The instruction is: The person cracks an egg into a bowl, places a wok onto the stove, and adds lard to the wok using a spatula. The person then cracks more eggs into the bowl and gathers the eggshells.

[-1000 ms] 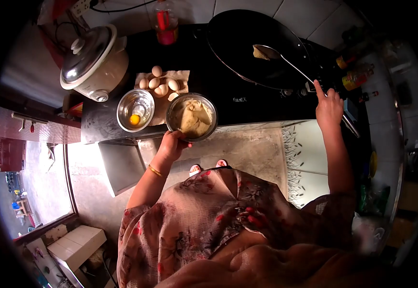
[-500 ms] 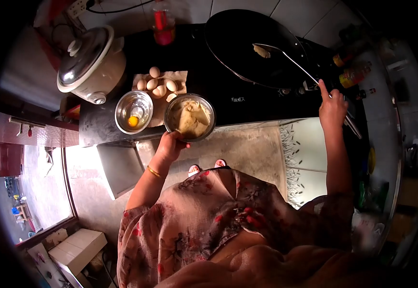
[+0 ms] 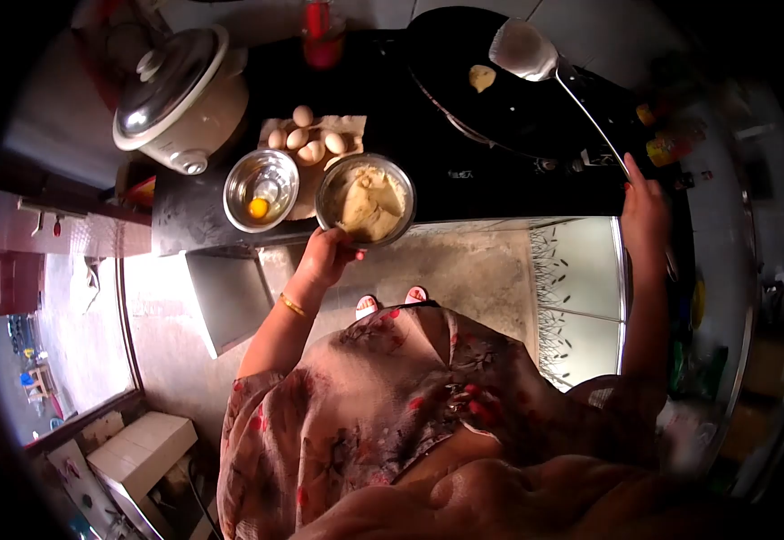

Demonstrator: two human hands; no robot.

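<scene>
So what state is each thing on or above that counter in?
Slow cooker: lid on.
Smaller metal bowl: holds one unbroken egg yolk.
Larger metal bowl: partly full of pale mixture, gripped by the left hand.
Wok: uncovered, one pale lump inside.
Spatula: held in the right hand, blade clear of the pale lump.
Eggs: in shells, on brown cardboard.
Bottle: top out of picture; capped or not, unclear.

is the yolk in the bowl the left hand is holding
No, the yolk lies in the smaller metal bowl, while the left hand holds the larger bowl.
</scene>
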